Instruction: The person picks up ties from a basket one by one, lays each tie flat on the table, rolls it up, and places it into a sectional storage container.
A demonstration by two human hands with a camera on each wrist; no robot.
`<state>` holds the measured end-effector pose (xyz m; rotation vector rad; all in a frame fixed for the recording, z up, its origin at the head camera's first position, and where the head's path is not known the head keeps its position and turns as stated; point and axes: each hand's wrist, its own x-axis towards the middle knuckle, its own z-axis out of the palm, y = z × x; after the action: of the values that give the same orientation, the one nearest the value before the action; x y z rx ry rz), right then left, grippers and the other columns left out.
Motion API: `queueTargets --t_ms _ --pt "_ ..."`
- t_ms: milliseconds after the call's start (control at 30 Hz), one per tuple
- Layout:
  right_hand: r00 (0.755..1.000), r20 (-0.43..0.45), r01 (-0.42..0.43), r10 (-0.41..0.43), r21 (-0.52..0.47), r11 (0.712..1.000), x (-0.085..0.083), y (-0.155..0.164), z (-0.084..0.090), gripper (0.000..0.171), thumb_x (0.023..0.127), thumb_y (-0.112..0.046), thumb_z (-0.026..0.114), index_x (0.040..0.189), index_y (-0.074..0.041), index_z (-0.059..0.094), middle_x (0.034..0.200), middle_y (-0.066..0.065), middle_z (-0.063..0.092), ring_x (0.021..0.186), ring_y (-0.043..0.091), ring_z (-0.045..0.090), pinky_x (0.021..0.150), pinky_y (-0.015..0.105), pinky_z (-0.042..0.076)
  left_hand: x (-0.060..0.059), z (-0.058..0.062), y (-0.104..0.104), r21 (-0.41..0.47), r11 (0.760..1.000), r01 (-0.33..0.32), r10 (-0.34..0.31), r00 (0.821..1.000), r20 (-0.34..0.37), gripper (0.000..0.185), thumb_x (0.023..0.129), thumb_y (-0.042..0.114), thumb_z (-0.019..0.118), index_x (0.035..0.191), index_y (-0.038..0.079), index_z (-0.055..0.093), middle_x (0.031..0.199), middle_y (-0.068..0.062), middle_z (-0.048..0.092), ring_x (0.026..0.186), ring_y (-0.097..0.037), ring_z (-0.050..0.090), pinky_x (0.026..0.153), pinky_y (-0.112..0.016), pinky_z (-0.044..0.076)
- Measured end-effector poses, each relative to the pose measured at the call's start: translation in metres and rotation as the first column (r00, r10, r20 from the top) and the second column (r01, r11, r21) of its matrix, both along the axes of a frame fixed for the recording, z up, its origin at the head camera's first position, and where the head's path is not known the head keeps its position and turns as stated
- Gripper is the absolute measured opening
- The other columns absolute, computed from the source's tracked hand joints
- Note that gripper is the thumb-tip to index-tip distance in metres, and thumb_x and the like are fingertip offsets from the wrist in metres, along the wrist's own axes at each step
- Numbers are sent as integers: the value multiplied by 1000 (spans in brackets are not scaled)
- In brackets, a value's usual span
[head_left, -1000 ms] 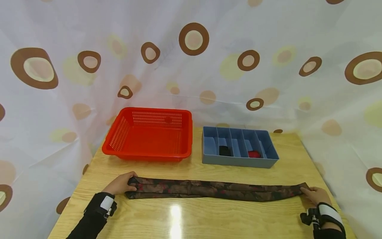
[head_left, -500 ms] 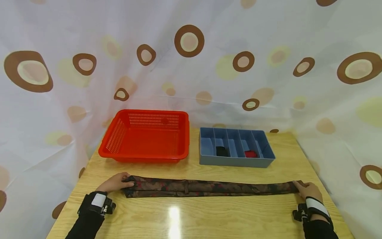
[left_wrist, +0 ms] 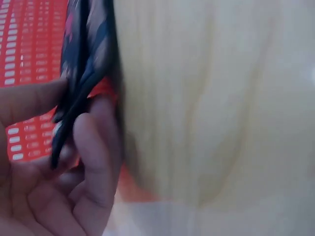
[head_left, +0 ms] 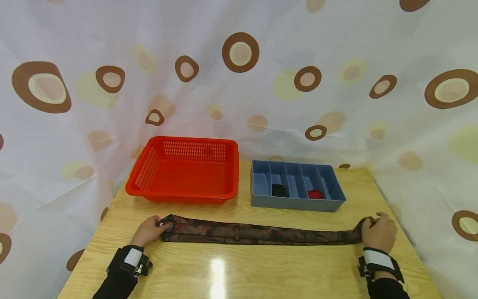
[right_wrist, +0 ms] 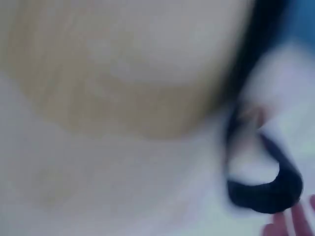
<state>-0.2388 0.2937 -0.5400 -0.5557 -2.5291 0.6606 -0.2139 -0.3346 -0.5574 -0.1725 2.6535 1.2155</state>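
A dark necktie (head_left: 269, 235) with a brown and red floral pattern lies stretched left to right across the front of the table, a small keeper loop (head_left: 237, 232) near its middle. My left hand (head_left: 148, 231) pinches its wide left end; the left wrist view shows thumb and fingers on either side of the folded cloth (left_wrist: 93, 54). At the right, my right hand (head_left: 380, 235) grips the narrow end, knuckles up. The blurred right wrist view shows that end bent round into a loop (right_wrist: 268, 196), with fingertips (right_wrist: 298, 221) beside it.
Behind the necktie's left half stands a red plastic basket (head_left: 183, 197). To its right is a blue-grey divided box (head_left: 295, 203) with a black item (head_left: 279, 190) and a red item (head_left: 315, 194) in separate compartments. A patterned sheet (head_left: 261, 95) hangs behind the wooden table (head_left: 284, 270).
My right hand has moved a little left and turned over, curling the necktie's right end up. My left hand keeps its pinch, and the left end is raised slightly.
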Motion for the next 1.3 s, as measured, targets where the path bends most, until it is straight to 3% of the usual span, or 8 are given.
queueTargets --t_ms 100,233,300,433,533,833,1167,1300 --pt "916 -330 -174 229 188 967 -2 -68 12 30 80 2 57 109 12 55 99 33 52 92 50 47 78 61 37 5 -1 6 -49 997 -67 66 998 -25 26 86 19 66 86 -2 50 65 -7 54 49 -14 53 48 -27 41" --pt "732 -351 -488 585 329 808 2 -161 25 24 75 4 65 99 4 61 94 21 58 89 38 55 78 51 43 4 -5 13 -67 989 -129 123 989 -82 27 85 18 66 84 -1 47 64 -6 53 49 -12 51 48 -25 39" --pt "618 -227 -691 753 299 658 9 -207 29 19 79 1 67 97 -2 64 94 12 62 90 29 58 78 43 48 2 -7 15 -67 986 -153 146 984 -103 27 84 17 67 84 0 47 64 -6 53 49 -12 51 48 -25 39" --pt "324 97 -934 941 191 302 21 -291 27 17 87 -11 65 104 -10 67 104 2 65 99 17 60 84 32 51 1 -8 17 -50 978 -201 193 973 -125 26 83 15 69 84 0 48 62 -5 51 48 -11 50 47 -25 39" --pt "181 252 -969 951 212 129 22 -341 17 24 91 -17 61 114 -13 66 118 1 62 111 15 57 94 30 47 3 -9 18 -36 974 -226 218 964 -153 28 82 15 70 87 -1 49 62 -5 52 48 -11 50 48 -25 39" --pt "204 556 -946 806 324 16 18 -410 -13 45 93 -32 54 136 -18 50 139 -2 51 116 14 51 94 29 45 10 -7 30 -57 969 -241 212 928 -308 33 75 7 76 96 -1 51 67 -7 52 57 -13 46 53 -25 37" --pt "126 531 -977 838 213 12 14 -405 -18 37 94 -27 54 129 -17 58 141 -1 49 118 14 52 96 27 45 12 4 50 -228 971 -65 -15 943 -332 41 70 6 80 105 1 60 77 -5 52 64 -12 47 57 -24 40" --pt "144 455 -983 879 164 76 13 -404 -11 29 92 -21 57 120 -15 64 130 -1 58 113 13 58 94 24 47 12 2 50 -289 957 9 -108 938 -329 41 68 3 81 105 1 61 78 -5 53 67 -12 49 60 -27 44"
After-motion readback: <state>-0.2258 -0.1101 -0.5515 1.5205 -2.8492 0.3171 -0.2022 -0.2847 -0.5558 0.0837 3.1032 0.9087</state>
